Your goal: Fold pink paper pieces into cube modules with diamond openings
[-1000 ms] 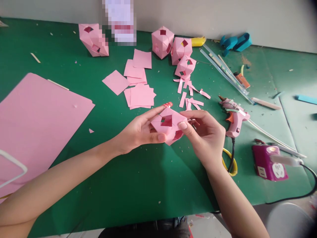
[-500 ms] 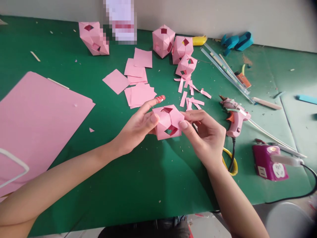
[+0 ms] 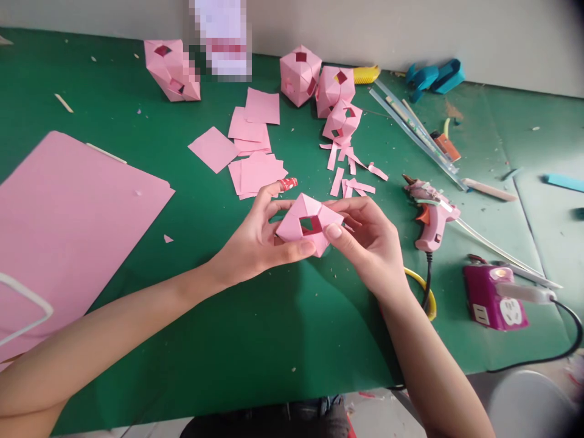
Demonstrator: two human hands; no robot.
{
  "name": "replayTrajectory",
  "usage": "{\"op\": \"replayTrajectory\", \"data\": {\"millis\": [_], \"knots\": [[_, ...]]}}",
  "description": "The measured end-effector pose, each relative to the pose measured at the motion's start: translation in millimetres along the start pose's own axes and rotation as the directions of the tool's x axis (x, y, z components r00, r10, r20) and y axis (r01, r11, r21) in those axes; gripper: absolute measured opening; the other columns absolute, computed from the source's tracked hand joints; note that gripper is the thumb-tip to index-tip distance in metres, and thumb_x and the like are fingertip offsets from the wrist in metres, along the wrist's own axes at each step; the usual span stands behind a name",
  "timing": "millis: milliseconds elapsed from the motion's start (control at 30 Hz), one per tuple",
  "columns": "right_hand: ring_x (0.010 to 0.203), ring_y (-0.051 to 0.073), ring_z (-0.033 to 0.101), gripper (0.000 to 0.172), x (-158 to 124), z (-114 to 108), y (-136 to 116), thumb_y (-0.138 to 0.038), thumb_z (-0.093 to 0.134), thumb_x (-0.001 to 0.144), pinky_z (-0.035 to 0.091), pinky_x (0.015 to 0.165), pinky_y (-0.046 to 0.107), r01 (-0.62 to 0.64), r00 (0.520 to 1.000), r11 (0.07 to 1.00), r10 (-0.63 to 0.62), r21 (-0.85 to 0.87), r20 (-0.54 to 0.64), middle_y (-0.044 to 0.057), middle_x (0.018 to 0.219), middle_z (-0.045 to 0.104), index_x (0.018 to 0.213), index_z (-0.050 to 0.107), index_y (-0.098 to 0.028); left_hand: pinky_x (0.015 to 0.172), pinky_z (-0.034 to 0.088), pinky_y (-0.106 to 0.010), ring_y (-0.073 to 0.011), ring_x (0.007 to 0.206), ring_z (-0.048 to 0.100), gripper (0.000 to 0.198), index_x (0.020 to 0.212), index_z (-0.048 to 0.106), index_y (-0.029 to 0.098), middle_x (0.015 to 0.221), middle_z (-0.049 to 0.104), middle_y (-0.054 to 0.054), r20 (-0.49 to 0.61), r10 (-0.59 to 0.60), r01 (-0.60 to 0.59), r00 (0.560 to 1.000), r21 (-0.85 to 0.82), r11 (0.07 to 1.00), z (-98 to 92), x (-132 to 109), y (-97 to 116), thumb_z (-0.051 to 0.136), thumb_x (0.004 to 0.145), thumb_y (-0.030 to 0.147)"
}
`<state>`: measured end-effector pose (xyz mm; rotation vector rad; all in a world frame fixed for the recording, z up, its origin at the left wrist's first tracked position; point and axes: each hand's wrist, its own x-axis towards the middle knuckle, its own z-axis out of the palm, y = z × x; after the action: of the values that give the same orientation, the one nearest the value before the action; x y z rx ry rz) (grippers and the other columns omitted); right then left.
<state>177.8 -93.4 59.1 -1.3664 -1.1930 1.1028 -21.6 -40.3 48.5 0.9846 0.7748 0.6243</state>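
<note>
Pink paper shape (image 3: 292,224), folded into facets with a four-sided opening toward the viewer, in both hands and raised above the green bench (image 3: 228,353). Left hand (image 3: 255,240) curled around the left side, thumb along the lower front, one finger with red-patterned wrapping (image 3: 288,183) lifted away from the paper. Right hand (image 3: 371,234) gripping the right corner, thumb in front, other fingers behind and partly hidden. Looks like a shaping or checking step; cannot tell whether pressing folds or only steadying. Seems to call next for light, matched finger pressure, enough to keep facets aligned without denting the thin walls. To the right, a purple socket block (image 3: 483,292) and, a little farther, a pink glue gun (image 3: 431,225), neither in hand. To the left, a large pink sheet (image 3: 82,225). Beyond the hands, narrow paper strips (image 3: 337,182) and, left of these, loose paper squares (image 3: 261,173), some overlapping. Farthest, near the wall (image 3: 365,36), similar folded shapes (image 3: 292,70), three grouped beside a yellow comb-like item (image 3: 366,75).
</note>
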Motion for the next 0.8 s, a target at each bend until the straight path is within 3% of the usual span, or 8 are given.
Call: {"op": "replayTrajectory", "data": {"millis": [100,233,367,533,600,700,800], "knots": [[0.092,0.016,0.071,0.032,-1.7,4.1,3.6,-0.046,0.081,0.088,0.06,0.074,0.028,0.029,0.999,0.999,-0.03,-0.038,-0.026,0.001,0.106,0.073,0.109,0.068,-0.026,0.083,0.063,-0.033,-0.0242,0.108,0.072,0.072,0.136,0.05,0.026,0.128,0.067,-0.009,-0.041,0.026,-0.026,0.999,0.003,1.0,5.0,0.0,1.2,0.089,0.077,0.041],[0.1,0.018,0.071,0.04,-3.6,4.3,2.7,-0.045,0.073,0.095,0.061,0.074,0.029,0.062,0.997,0.988,-0.057,-0.141,0.043,0.003,0.119,0.074,0.133,0.068,-0.032,0.084,0.06,-0.031,-0.0224,0.107,0.069,0.051,0.124,0.062,0.021,0.118,0.07,-0.008,0.011,0.043,-0.043,0.999,0.014,0.999,6.3,0.8,2.9,0.084,0.083,0.04],[0.111,0.022,0.07,0.035,-3.6,2.2,-1.9,-0.047,0.068,0.098,0.063,0.082,0.035,0.072,0.996,0.977,-0.061,-0.2,0.062,0.003,0.127,0.076,0.129,0.074,-0.034,0.083,0.06,-0.032,-0.0234,0.106,0.069,0.051,0.123,0.065,0.021,0.117,0.071,-0.008,0.086,0.028,-0.03,0.996,0.021,0.999,0.8,2.9,6.1,0.087,0.081,0.038],[0.104,0.023,0.073,0.031,-3.6,1.6,-4.7,-0.047,0.067,0.099,0.063,0.086,0.038,0.076,0.997,0.977,-0.074,-0.2,0.021,0.002,0.124,0.078,0.126,0.077,-0.035,0.082,0.062,-0.036,-0.0261,0.104,0.071,0.055,0.125,0.067,0.021,0.117,0.073,-0.009,0.147,0.037,-0.046,0.988,0.063,0.997,-5.5,6.3,11.2,0.088,0.079,0.04],[0.102,0.022,0.073,0.032,-3.8,2.2,-4.3,-0.048,0.068,0.098,0.063,0.081,0.037,0.065,0.998,0.98,-0.063,-0.186,0.016,0.003,0.123,0.078,0.125,0.077,-0.034,0.086,0.063,-0.039,-0.0301,0.113,0.07,0.058,0.13,0.066,0.022,0.126,0.071,-0.011,0.149,0.039,-0.055,0.988,0.103,0.993,-6.7,6.9,11.4,0.086,0.081,0.043],[0.095,0.021,0.073,0.033,-3.6,4.7,-1.6,-0.05,0.069,0.097,0.063,0.072,0.033,0.032,0.999,0.99,-0.037,-0.139,-0.035,0.003,0.119,0.077,0.123,0.077,-0.033,0.1,0.061,-0.044,-0.0378,0.142,0.054,0.066,0.143,0.057,0.028,0.157,0.053,-0.012,0.058,0.151,-0.16,0.987,0.212,0.964,-6.4,4.5,7.8,0.081,0.085,0.05],[0.09,0.019,0.073,0.031,-3.3,9.5,1.1,-0.05,0.069,0.096,0.063,0.069,0.03,0.004,0.992,0.998,-0.011,-0.058,-0.124,0.003,0.115,0.075,0.12,0.075,-0.031,0.11,0.056,-0.051,-0.0441,0.157,0.031,0.082,0.149,0.05,0.034,0.174,0.024,-0.008,-0.004,0.391,-0.353,0.92,0.418,0.837,-2.7,-1.2,2.0,0.086,0.078,0.054]]}}
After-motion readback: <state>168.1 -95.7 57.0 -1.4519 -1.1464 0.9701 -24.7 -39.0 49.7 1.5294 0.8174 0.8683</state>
